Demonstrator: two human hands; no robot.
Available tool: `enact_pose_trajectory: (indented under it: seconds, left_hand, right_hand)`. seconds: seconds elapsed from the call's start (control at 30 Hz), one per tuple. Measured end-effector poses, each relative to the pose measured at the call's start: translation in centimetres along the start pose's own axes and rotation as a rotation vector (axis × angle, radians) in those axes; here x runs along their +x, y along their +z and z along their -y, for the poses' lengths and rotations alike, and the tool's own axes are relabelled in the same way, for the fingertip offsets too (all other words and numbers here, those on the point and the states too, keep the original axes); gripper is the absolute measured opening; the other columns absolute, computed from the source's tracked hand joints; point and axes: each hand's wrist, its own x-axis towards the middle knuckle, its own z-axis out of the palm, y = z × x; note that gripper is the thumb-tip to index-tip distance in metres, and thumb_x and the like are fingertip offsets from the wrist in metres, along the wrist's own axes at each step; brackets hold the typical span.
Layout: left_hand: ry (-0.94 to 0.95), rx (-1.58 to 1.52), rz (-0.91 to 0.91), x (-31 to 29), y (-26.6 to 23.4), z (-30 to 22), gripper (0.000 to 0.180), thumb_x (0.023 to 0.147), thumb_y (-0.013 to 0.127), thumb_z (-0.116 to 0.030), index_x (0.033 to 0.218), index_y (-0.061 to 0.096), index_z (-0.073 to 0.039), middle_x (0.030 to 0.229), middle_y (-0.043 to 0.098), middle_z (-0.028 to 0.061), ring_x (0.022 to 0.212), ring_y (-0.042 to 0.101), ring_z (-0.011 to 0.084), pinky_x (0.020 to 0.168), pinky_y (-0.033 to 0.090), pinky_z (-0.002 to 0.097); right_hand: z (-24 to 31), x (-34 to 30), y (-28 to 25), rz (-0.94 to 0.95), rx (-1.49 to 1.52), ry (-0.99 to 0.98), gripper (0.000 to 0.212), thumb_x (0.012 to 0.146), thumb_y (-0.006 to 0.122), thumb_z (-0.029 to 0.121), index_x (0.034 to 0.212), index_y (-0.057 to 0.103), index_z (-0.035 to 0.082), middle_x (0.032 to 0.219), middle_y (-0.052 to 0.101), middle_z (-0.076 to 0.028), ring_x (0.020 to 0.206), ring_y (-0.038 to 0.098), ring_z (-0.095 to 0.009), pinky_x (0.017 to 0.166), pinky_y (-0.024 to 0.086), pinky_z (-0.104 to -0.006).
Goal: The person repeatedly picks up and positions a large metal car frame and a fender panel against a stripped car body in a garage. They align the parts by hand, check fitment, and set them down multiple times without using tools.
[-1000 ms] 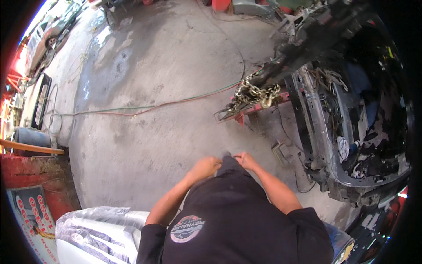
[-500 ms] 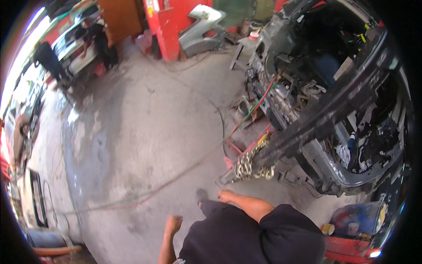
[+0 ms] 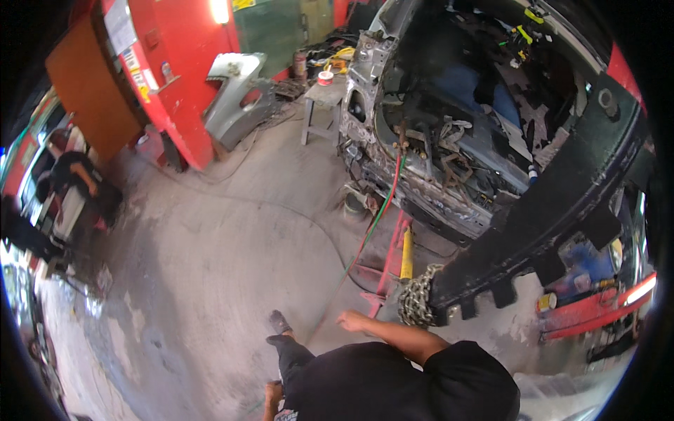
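Note:
My right hand [image 3: 353, 321] hangs forward over the concrete floor, left of a heap of metal chain [image 3: 419, 298]. Its fingers are loosely bent and slightly apart, and nothing shows in them. Low beside my left thigh is my left hand [image 3: 274, 393]. Its fingers look curled in, and whatever they may hold is hidden. The chain wraps the near end of a large black steel beam [image 3: 519, 242], apart from my hand. Red and green twin hoses [image 3: 382, 208] run from the stripped car body [image 3: 439, 189] down to the floor near my right hand.
Under the beam's end stand a red metal frame [image 3: 388, 263] and a yellow cylinder [image 3: 407, 254]. A grey stool [image 3: 321, 95], a silver car panel [image 3: 242, 102] and a red pillar [image 3: 165, 84] are farther off. Two people bend at a car on the left, one in dark clothes [image 3: 77, 179].
My view has swung right and moved ahead, bringing the car body and beam nearer. My left hand has dropped back by my thigh; one foot has stepped forward.

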Motion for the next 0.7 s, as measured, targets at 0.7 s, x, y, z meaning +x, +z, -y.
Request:
enact_pose_trajectory:
  seconds: [0.7]
  left_hand:
    - [0.629,0.406,0.18,49.4,-27.7,-32.9,0.032,0.084,0.059,-0.01,0.109,0.075,0.002,0.089,0.075,0.0195,0.075,0.072,0.0257,0.069,0.058,0.0361]
  right_hand:
    - [0.0,11.4,-32.1,-1.324,0.175,0.561,0.034,0.093,0.054,0.008,0.122,0.068,-0.002,0.085,0.074,-0.011,0.071,0.068,-0.019,0.068,0.056,-0.0345]
